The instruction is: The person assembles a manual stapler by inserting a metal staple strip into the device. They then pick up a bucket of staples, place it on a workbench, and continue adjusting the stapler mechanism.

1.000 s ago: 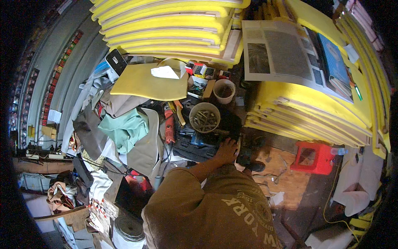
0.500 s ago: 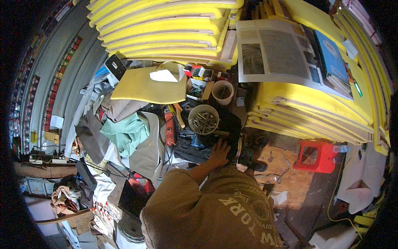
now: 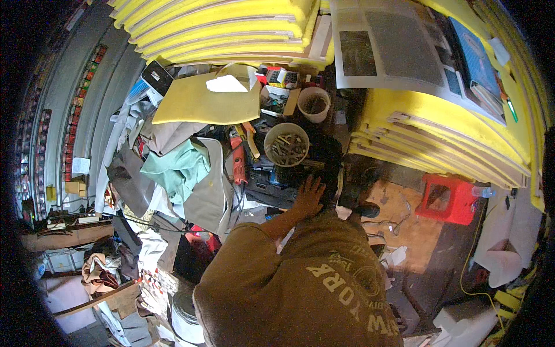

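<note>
My left hand (image 3: 309, 198) rests flat with its fingers spread, on what looks like the dark cloth over my leg. Nothing is in it. Just beyond the fingertips stands a round tub (image 3: 285, 146) filled with small, pale, stick-like pieces. Behind that is a second white tub (image 3: 314, 105), its contents too dark to make out. To the left of the first tub lie an orange-red power tool (image 3: 238, 162) and a yellow-handled tool (image 3: 252, 143). My right hand does not show.
Yellow foam-edged panels (image 3: 225, 34) are stacked at the far side, with another stack (image 3: 439, 139) to the right under printed sheets (image 3: 399, 52). Green cloth (image 3: 179, 173) lies on a heap at left. A red plastic stool (image 3: 447, 199) stands on the floor at right.
The view has shifted, so the tubs and panels sit higher in the picture. My left hand stays spread on the dark cloth, its fingers a little wider apart.
</note>
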Available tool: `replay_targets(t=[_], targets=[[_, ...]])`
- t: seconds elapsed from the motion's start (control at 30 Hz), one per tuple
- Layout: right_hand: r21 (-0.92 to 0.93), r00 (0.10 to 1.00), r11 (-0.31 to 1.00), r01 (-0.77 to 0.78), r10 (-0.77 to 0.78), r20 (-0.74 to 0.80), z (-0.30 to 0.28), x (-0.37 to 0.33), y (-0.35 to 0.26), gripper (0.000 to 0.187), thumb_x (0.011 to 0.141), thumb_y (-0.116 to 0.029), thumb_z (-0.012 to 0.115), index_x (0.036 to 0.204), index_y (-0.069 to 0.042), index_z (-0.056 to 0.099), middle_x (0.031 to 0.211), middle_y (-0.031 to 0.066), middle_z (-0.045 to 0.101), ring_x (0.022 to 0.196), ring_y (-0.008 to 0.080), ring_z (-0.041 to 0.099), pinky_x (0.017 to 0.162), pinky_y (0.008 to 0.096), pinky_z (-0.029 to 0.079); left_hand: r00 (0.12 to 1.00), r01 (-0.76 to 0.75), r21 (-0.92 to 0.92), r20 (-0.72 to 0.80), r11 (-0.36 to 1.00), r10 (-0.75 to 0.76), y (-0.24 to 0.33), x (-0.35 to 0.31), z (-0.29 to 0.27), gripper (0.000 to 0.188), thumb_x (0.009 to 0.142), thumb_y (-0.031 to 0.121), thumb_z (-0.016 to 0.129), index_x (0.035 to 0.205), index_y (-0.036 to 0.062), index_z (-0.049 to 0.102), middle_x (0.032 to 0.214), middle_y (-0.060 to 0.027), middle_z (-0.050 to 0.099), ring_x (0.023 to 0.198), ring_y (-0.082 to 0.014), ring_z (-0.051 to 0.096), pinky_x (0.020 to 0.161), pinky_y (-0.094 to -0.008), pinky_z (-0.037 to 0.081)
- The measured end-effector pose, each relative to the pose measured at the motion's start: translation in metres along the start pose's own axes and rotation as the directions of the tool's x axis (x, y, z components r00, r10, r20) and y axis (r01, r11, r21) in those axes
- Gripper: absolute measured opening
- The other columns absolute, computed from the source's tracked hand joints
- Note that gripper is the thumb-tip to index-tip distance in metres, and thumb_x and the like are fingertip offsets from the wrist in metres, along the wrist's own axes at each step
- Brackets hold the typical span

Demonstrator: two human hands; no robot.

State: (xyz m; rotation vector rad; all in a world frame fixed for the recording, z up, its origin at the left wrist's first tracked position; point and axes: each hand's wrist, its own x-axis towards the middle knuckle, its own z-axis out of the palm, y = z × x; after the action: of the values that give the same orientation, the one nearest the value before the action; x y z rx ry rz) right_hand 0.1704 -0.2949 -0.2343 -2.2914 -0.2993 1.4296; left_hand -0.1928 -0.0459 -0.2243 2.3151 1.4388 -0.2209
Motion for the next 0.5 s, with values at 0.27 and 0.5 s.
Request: replay_targets(t=[0.27,0.5], targets=[[-0.040,1.000,0.999,-0.015,0.015,0.019,0.002,0.003,0.002,0.033,0.078,-0.029,0.060,0.096,-0.002,0.055,0.074,0.0093,0.058,0.066,0.0226,0.058,0.061,0.0367,0.046,0.980,0.112,0.013,-0.167,0.994,-0.108,-0.019,-0.028,-0.001,0.091,0.064,0.033,0.072,0.139,0.0147,0.023,0.146,-0.0141,0.009,0.132,-0.0415,0.007,0.100,-0.0551,0.025],[-0.075,0.999,0.997,-0.004,0.006,0.032,0.003,0.011,-0.001,0.034,0.077,-0.030,0.061,0.096,-0.002,0.055,0.074,0.0097,0.059,0.066,0.0233,0.058,0.062,0.0373,0.046,0.986,0.118,-0.081,-0.111,0.990,-0.127,-0.016,-0.019,-0.003,0.095,0.067,0.035,0.070,0.141,0.0142,0.014,0.145,-0.0170,0.005,0.131,-0.0448,0.007,0.099,-0.0546,0.029]])
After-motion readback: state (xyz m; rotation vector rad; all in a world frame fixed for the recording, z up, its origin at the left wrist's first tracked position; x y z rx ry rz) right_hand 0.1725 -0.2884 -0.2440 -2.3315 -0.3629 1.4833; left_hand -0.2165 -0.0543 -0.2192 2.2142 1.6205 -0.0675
